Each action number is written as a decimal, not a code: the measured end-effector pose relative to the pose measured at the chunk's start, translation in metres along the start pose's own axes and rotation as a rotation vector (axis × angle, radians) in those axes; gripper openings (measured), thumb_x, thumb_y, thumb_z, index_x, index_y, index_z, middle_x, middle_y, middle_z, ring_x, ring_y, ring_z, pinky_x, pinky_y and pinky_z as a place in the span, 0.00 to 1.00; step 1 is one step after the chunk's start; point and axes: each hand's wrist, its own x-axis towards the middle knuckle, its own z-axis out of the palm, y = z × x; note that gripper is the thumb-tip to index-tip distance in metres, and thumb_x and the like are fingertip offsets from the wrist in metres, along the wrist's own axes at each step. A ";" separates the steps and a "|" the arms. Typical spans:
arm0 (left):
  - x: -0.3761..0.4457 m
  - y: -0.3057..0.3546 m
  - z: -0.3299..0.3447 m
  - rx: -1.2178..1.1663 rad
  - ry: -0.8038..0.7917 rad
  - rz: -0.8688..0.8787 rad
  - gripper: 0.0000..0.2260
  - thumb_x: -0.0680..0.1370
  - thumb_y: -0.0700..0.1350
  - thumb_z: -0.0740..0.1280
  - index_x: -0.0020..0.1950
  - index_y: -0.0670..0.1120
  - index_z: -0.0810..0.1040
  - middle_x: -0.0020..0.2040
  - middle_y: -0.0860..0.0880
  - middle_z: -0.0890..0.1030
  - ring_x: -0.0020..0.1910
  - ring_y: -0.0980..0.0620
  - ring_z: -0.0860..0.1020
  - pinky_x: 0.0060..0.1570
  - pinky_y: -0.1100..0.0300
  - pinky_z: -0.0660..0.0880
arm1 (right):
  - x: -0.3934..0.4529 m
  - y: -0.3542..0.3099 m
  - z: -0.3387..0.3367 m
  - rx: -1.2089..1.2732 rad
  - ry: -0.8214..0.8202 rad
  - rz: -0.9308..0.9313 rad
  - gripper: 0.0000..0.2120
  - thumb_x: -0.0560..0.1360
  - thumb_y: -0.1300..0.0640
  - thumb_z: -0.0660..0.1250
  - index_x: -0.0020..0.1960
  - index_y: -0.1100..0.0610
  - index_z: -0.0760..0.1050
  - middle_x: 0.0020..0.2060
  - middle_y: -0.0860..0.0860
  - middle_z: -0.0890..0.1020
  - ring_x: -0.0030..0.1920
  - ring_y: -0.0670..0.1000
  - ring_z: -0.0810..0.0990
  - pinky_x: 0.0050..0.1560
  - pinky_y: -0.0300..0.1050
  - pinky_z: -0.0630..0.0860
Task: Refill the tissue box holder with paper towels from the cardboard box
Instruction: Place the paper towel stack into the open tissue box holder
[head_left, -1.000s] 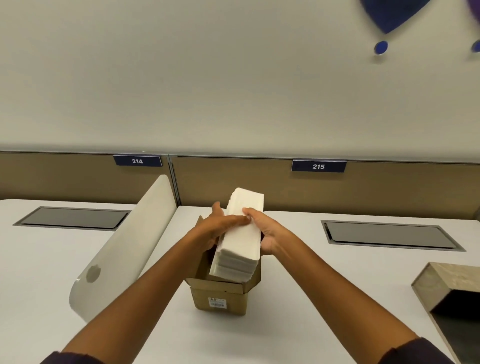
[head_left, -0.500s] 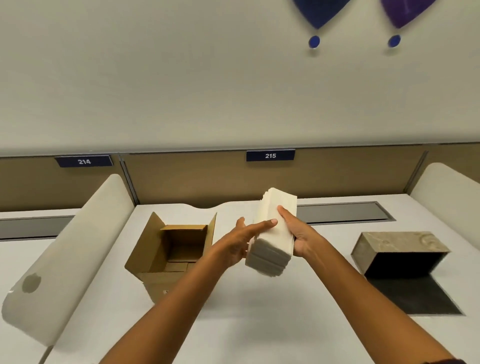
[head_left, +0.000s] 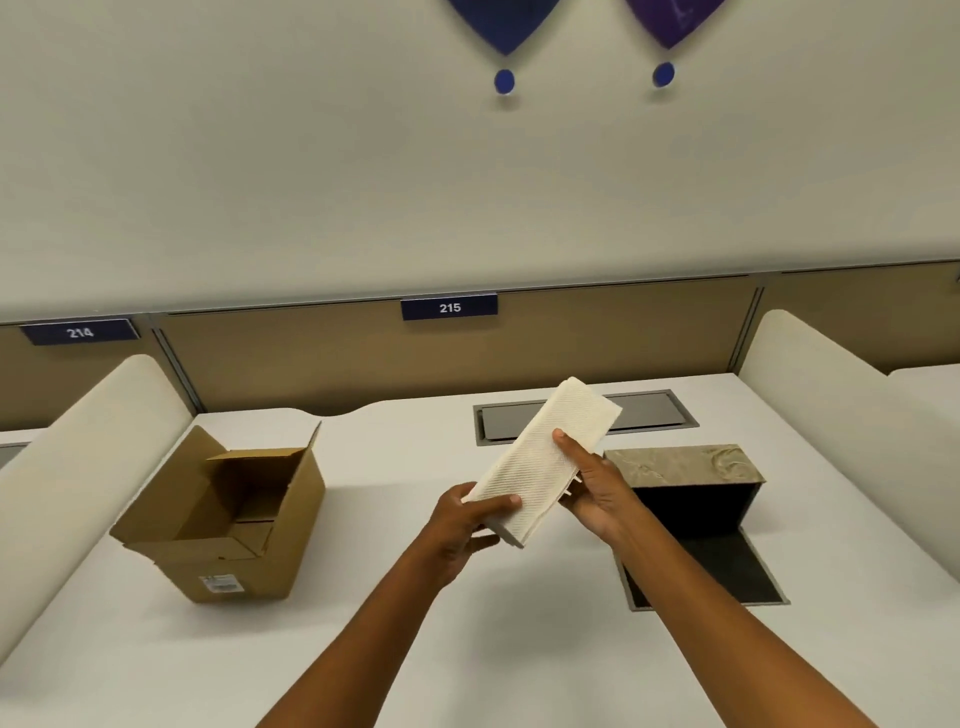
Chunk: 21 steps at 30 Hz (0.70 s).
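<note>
**One stack of paper towels held in two hands over the counter**

A single stack of white paper towels (head_left: 543, 462) is held in the air above the white counter (head_left: 363, 649), tilted so that its far end points up and to the right. It lies between the cardboard box (head_left: 223, 519) on the left and the tissue box holder (head_left: 680, 467) on the right, nearer to the holder and touching neither.

Two bare hands hold it. The left hand (head_left: 462, 525) grips the near, lower end, thumb on the top face and fingers (head_left: 480, 543) curled underneath. The right hand (head_left: 597, 488) supports the stack's right side, thumb pressed on the textured top face, the other fingers wrapped below it.

One cardboard box stands on the counter with its flaps open; what shows of its inside is bare cardboard. One tissue box holder, stone-patterned outside and dark inside, lies on its side with its opening facing the camera and a dark panel (head_left: 701, 569) flat on the counter in front of it.

Behind are two numbered plates, 214 (head_left: 80, 332) and 215 (head_left: 449, 307), two curved white dividers (head_left: 78, 447), and one recessed grey hatch (head_left: 649, 410).
</note>
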 end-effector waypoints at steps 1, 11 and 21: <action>0.002 -0.003 0.004 0.010 0.012 0.022 0.40 0.62 0.45 0.81 0.70 0.41 0.69 0.64 0.40 0.78 0.59 0.43 0.80 0.55 0.50 0.79 | 0.001 -0.007 -0.011 0.015 -0.025 -0.013 0.24 0.70 0.60 0.76 0.64 0.61 0.75 0.56 0.58 0.82 0.57 0.58 0.80 0.59 0.58 0.78; -0.004 -0.028 -0.002 0.307 0.041 0.173 0.45 0.61 0.40 0.83 0.73 0.54 0.64 0.63 0.44 0.76 0.61 0.44 0.77 0.56 0.57 0.80 | 0.008 -0.046 -0.122 -0.426 -0.329 -0.010 0.50 0.60 0.59 0.82 0.75 0.44 0.60 0.65 0.53 0.76 0.63 0.58 0.77 0.57 0.55 0.81; -0.023 -0.084 -0.016 0.774 0.085 0.291 0.33 0.66 0.32 0.74 0.68 0.47 0.70 0.64 0.50 0.74 0.60 0.48 0.74 0.55 0.55 0.79 | -0.014 0.038 -0.166 -1.011 -0.402 -0.107 0.45 0.56 0.58 0.85 0.67 0.48 0.67 0.59 0.46 0.80 0.60 0.46 0.80 0.56 0.44 0.81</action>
